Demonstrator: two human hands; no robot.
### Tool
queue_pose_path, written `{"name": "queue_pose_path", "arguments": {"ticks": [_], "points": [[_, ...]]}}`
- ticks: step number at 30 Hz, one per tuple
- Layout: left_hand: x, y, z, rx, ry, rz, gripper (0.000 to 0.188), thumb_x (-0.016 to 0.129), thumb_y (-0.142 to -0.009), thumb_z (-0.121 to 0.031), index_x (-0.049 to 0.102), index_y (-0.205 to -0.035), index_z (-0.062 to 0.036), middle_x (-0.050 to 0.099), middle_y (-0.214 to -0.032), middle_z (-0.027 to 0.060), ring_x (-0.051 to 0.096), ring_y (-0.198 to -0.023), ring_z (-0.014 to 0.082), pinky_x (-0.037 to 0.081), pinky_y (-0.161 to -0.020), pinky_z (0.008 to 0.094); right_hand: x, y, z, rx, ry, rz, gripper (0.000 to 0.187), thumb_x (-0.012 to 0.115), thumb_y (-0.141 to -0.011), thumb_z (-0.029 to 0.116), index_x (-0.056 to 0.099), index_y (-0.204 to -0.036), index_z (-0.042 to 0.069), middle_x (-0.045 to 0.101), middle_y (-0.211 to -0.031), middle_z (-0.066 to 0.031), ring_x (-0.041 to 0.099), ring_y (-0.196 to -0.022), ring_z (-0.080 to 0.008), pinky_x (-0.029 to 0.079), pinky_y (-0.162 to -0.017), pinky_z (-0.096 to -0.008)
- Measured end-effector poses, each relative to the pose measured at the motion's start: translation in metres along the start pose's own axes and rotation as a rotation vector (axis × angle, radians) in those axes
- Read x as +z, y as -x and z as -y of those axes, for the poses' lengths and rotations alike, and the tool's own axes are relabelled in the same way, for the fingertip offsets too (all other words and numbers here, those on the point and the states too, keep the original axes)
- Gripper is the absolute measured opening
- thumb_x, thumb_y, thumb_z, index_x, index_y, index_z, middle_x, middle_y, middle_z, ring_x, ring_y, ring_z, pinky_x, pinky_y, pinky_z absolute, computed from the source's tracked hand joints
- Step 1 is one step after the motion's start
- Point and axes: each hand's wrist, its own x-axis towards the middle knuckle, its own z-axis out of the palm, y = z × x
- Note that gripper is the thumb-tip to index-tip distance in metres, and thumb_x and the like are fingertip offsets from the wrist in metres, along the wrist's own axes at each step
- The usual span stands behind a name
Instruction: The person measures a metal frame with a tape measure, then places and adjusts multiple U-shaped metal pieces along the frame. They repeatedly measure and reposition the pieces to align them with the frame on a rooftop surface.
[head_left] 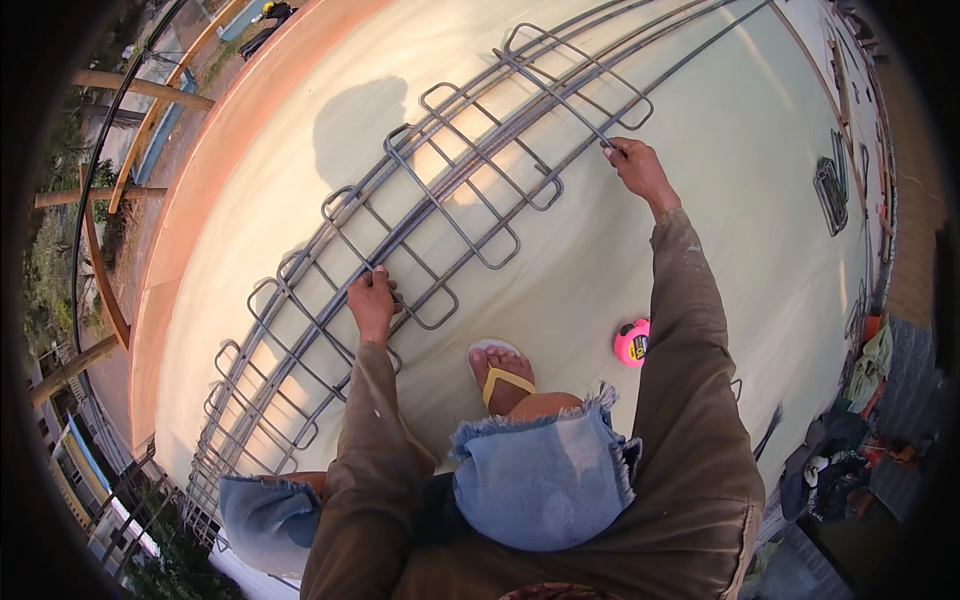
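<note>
A long rebar cage runs diagonally from lower left to upper right, its lengthwise bars threaded through several bent rectangular steel stirrups. My right hand is closed on the near corner of one stirrup toward the cage's upper end. Lower down, my left hand is closed at the near side of the cage, thumb up against a stirrup. Its curled fingers partly hide the metal there. Between my forearms, a pink tape measure lies on the pale surface, beside my right sleeve.
My sandalled foot stands on the pale surface close to the cage. An orange-brown edge borders it at left, with wooden beams beyond. A bundle of loose stirrups lies at right, and dark cloth items sit lower right.
</note>
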Motion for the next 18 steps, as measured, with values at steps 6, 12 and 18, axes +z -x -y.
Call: {"name": "queue_pose_path", "arguments": {"ticks": [6, 12, 18], "points": [[0.001, 0.0, -0.002, -0.008, -0.002, -0.002, 0.033, 0.059, -0.101, -0.025, 0.067, -0.094, 0.0054, 0.069, -0.078, 0.0119, 0.067, -0.058, 0.018, 0.053, -0.047, 0.0312, 0.063, 0.028, 0.004, -0.213, 0.037, -0.179, 0.028, 0.056, -0.094, 0.007, 0.07, -0.118, 0.005, 0.068, -0.094, -0.0236, 0.065, -0.093, -0.0436, 0.051, -0.082, -0.0504], [0.002, 0.0, 0.0, -0.026, 0.015, -0.011, 0.036, 0.059, -0.102, -0.028, 0.068, -0.097, 0.0066, 0.07, -0.08, 0.0125, 0.066, -0.059, 0.018, 0.054, -0.047, 0.0313, 0.072, 0.025, -0.003, -0.265, 0.057, -0.117, 0.026, 0.058, -0.095, 0.01, 0.071, -0.117, 0.003, 0.069, -0.094, -0.0227, 0.066, -0.094, -0.0432, 0.051, -0.081, -0.05], [0.0, 0.0, 0.001, -0.025, -0.027, -0.013, 0.036, 0.059, -0.102, -0.029, 0.07, -0.101, 0.0058, 0.071, -0.082, 0.0124, 0.067, -0.061, 0.018, 0.052, -0.047, 0.0308, 0.063, 0.025, 0.004, -0.002, -0.246, -0.074, 0.026, 0.057, -0.099, 0.021, 0.071, -0.11, 0.003, 0.07, -0.09, -0.0218, 0.066, -0.089, -0.0415, 0.052, -0.08, -0.0465]]}}
